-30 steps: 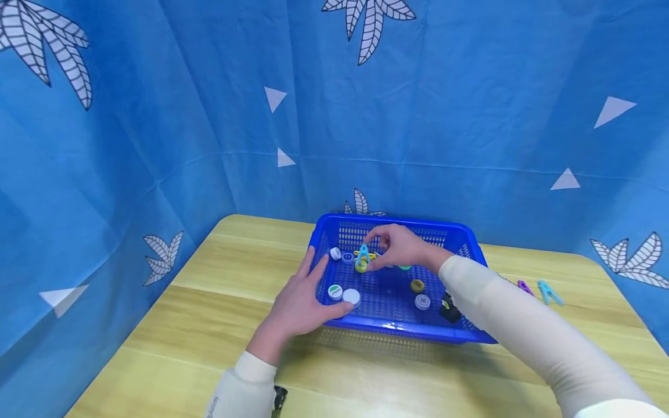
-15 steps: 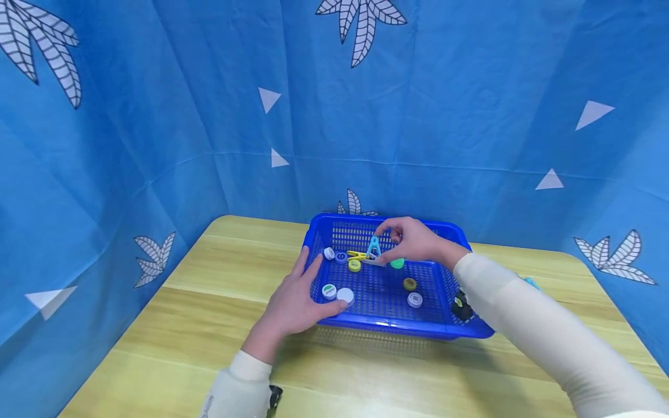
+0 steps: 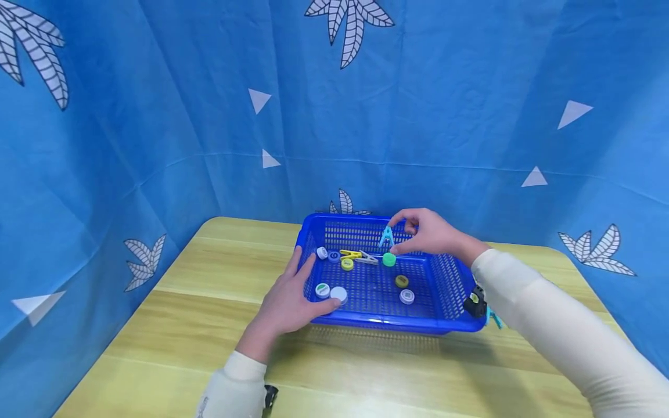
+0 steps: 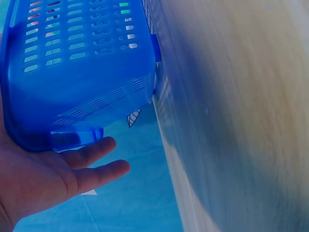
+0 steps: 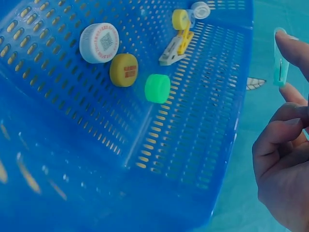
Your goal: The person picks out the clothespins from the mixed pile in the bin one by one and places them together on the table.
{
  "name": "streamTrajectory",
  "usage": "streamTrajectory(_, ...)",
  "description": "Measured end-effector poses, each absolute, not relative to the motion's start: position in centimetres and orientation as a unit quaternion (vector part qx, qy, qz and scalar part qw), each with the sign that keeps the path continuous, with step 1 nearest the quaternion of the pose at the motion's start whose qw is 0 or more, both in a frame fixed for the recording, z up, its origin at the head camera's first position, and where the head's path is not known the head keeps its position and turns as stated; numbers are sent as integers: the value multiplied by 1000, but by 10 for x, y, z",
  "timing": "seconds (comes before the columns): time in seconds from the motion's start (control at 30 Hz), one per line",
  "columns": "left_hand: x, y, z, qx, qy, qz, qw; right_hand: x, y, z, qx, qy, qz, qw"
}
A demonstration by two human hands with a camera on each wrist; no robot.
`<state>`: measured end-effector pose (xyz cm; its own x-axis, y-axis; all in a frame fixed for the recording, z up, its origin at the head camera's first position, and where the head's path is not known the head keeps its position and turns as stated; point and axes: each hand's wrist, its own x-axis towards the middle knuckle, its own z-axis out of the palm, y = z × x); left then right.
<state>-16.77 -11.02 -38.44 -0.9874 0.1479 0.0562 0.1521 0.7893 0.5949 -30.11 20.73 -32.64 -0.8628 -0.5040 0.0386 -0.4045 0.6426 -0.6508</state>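
Observation:
A light-blue clothespin (image 3: 387, 237) is pinched by the right hand (image 3: 430, 231), above the back part of a blue plastic basket (image 3: 366, 322). In the right wrist view, the clothespin (image 5: 280, 63) is between thumb and a fingertip. The left hand (image 3: 288, 299) rests spread at the basket's front left corner, thumb over the front rim; in the left wrist view two straight fingers (image 4: 104, 175) extend past the basket. Inside lie a yellow clothespin (image 3: 350, 254), a grey clothespin (image 3: 368, 259), a green cap (image 3: 389, 259) and several other bottle caps, including a white one (image 3: 338, 295).
The basket stands on a wooden table (image 3: 209, 278) before a blue patterned curtain (image 3: 324, 128). Another light-blue clothespin (image 3: 493, 318) lies outside the basket at its right, partly hidden by the right sleeve. A black wrist camera (image 3: 475, 302) hangs over the basket's right side.
The right hand has moved right and upward with the light-blue clothespin, away from the yellow one, uncovering the grey clothespin and green cap. The left hand stays at the basket.

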Motion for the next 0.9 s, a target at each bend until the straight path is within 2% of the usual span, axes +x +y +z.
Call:
streamTrajectory(0.33, -169, -110, -386, -77, -946, -316, 3, -293, 230, -316, -242, 904, -347, 63)
streamTrajectory(0.9, -169, -108, -384, -79, -945, -317, -1, -279, 282, -326, -183, 920, -342, 60)
